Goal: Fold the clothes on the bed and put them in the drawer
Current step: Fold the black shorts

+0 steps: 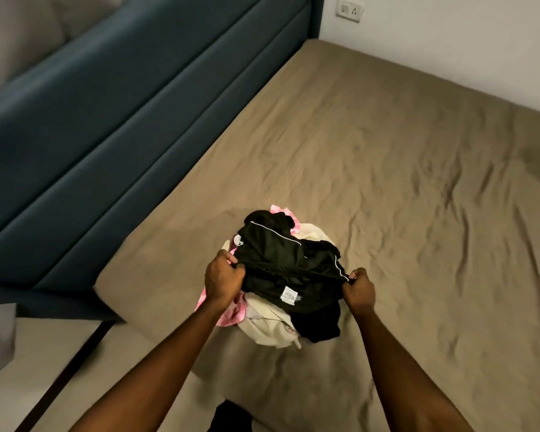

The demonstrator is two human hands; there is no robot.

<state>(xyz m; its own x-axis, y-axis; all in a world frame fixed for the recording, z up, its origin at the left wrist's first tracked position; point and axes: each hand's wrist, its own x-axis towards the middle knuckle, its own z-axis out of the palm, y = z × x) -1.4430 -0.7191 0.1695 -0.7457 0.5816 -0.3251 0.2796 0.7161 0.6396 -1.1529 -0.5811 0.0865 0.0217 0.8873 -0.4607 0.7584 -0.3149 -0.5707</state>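
Black shorts (286, 260) with white piping sit on top of a small heap of clothes near the foot of the bed (418, 157), and we have them by the waistband, one hand at each end. Our left hand (223, 277) has its grip curled tight on the left end of the band, and our right hand (359, 289) pinches the right end, just where the piping meets it. A white care label (286, 295) shows below the band, so we judge the shorts may be inside out or facing back to front. Beneath them lie a cream garment (268, 322) and a pink patterned one (228, 313), both crumpled.

To do this step well, we should lift the shorts clear of the heap and shake them so the legs hang free, then check the label side before folding. We should lay them flat on the bare brown sheet beside the heap, not on top of it, smooth the legs together, and fold in half. No drawer is in view, so we cannot tell where it stands
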